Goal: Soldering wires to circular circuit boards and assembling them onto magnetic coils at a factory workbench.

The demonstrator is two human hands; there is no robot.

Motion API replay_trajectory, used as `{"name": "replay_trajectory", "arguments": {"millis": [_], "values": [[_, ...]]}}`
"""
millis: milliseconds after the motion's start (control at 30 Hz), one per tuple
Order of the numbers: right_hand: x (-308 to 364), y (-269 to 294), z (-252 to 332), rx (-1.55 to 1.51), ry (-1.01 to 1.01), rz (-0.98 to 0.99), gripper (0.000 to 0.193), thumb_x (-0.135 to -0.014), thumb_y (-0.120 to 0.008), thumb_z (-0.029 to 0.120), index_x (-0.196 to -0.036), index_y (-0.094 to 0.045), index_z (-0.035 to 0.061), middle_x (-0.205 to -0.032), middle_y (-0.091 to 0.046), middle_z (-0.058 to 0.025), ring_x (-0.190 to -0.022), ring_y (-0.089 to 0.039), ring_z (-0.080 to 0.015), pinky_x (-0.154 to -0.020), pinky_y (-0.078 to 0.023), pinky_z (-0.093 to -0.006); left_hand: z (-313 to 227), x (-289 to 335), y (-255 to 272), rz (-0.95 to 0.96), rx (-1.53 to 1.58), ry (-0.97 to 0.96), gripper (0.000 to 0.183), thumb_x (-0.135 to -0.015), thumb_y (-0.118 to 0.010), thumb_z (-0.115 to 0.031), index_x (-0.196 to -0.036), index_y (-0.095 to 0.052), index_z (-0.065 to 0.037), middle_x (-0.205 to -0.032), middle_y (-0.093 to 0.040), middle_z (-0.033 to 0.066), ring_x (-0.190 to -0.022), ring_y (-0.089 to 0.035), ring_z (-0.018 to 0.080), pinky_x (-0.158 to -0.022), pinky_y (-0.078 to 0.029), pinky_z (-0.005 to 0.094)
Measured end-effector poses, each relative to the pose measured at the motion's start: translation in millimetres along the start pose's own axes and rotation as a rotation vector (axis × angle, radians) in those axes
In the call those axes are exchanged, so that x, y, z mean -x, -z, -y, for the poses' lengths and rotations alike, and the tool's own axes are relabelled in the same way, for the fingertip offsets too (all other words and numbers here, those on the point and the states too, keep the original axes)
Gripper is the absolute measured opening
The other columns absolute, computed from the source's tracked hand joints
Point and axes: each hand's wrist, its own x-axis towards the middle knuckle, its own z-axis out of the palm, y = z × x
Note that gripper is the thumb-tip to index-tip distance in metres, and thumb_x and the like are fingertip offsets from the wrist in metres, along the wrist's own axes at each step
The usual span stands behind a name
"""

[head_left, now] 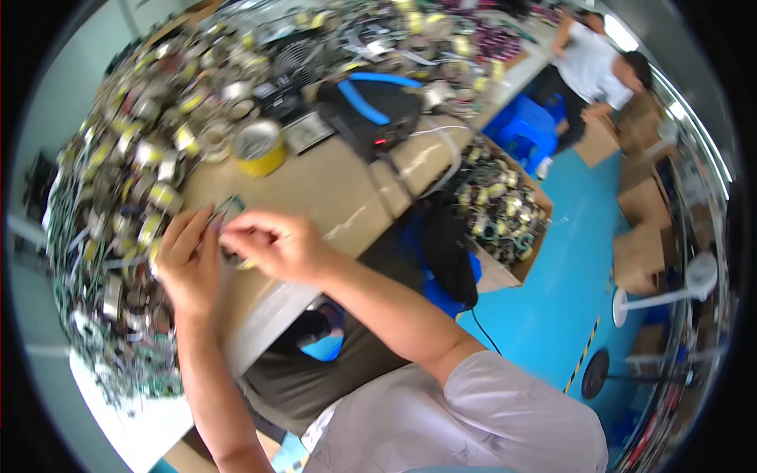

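Over the near edge of the worktable [323, 189], my two hands meet with fingers bent and pinched. My left hand [189, 264] is closed at the fingertips beside a small greenish piece [229, 206], too blurred to name. Against it, my right hand [277, 244] has thumb and fingers drawn together, and whatever they grip is hidden. A yellow round tub [259, 148] with greyish contents stands just beyond my hands. To the left lies a big heap of silvery round parts [162, 197] with yellow bands and green wires.
Past the tub sits a black device with blue handles [364, 101] and a lit red lamp. A cardboard box [538, 229] of similar parts stands right of the table, near blue stools [524, 130]. Another person [591, 67] sits at the far right by cardboard boxes [640, 244].
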Motion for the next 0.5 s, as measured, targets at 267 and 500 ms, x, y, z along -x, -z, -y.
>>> {"name": "replay_trajectory", "arguments": {"millis": [267,500], "values": [[-2,9,1,-0.136,-0.156,-0.067,0.013,-0.090,-0.078,0.005,-0.098,-0.074,-0.0051,-0.071,-0.062,0.0049,-0.059,-0.043,0.0016,-0.050,-0.032,-0.0187,-14,1,-13,-0.030,0.289,0.276,0.020,-0.085,-0.075,-0.003,-0.104,-0.077,-0.003,-0.084,-0.072,0.0086,-0.067,-0.065,0.0136,-0.054,-0.048,0.0264],[-6,10,-10,-0.034,-0.013,-0.063,0.013,-0.088,-0.079,0.004,-0.095,-0.073,-0.0051,-0.070,-0.061,0.0038,-0.057,-0.041,0.0003,-0.050,-0.031,-0.0207,-14,1,-12,-0.009,0.347,0.286,0.021,-0.087,-0.073,-0.001,-0.107,-0.076,0.000,-0.088,-0.072,0.0111,-0.068,-0.066,0.0141,-0.057,-0.051,0.0267]]}}
